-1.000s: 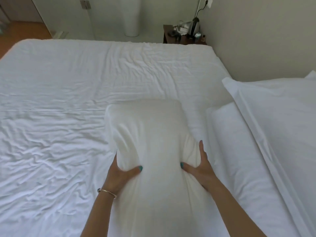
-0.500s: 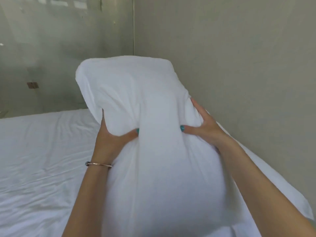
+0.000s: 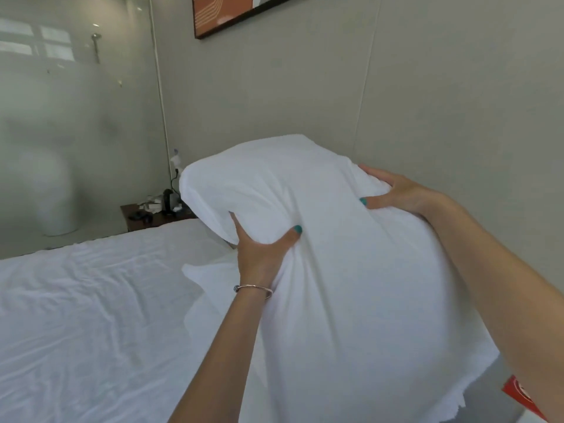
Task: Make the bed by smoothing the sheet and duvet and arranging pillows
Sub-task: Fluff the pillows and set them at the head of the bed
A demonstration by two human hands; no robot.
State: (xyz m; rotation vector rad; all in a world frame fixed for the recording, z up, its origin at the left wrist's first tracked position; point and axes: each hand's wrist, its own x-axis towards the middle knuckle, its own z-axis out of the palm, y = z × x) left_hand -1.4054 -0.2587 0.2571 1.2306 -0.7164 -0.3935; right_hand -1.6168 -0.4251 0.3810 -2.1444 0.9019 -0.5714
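Note:
A plump white pillow is held up in the air in front of the grey wall, above the head end of the bed. My left hand grips its left side with the thumb dug into the fabric. My right hand grips its upper right side, thumb pressed in. The wrinkled white sheet covers the bed at the lower left. The corner of another white pillow shows on the bed just behind my left wrist.
A dark bedside table with a cable and small items stands past the bed's far corner. A frosted glass wall is at the left. A framed picture hangs above. A red object lies at the lower right.
The pillow was lifted off the bed and swung to the right towards the wall. It now tilts with its top to the left, and the view has turned with it.

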